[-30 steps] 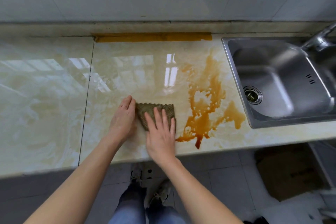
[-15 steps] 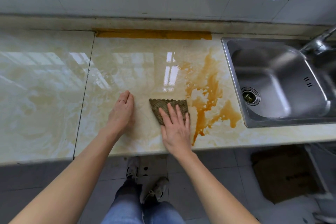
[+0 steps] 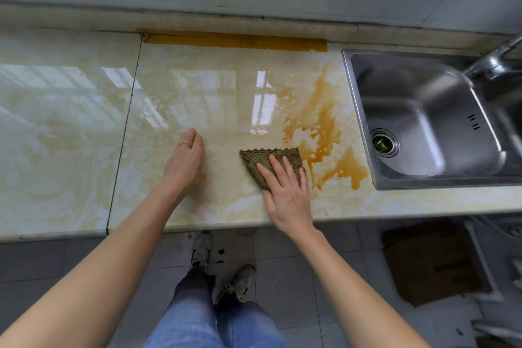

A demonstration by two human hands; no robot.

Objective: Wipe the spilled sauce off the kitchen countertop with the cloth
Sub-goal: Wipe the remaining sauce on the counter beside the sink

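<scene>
head view looks down on the glossy cream marble-patterned countertop (image 3: 197,93). my right hand (image 3: 288,192) lies flat on the folded olive-green woven cloth (image 3: 267,157) just right of the frame's centre. its fingers are straight and slightly spread, pressing rather than gripping, so the weight goes evenly into the fabric. the cloth's right edge touches the left fringe of the spilled orange-brown sauce (image 3: 319,121), which spreads from there up and rightward toward the stainless steel sink (image 3: 418,99) at the right of the frame. most of the puddle is not yet wiped, so i judge this to be the start of the stroke into the spill, with nearly all the work ahead.

my left hand (image 3: 185,161) rests on the bare stone left of centre, well apart from the cloth, fingers loosely together and holding nothing. i think it is there to steady me as i lean. the sauce looks thin and runny, so a push toward the front edge could send it dripping to the floor.
</scene>
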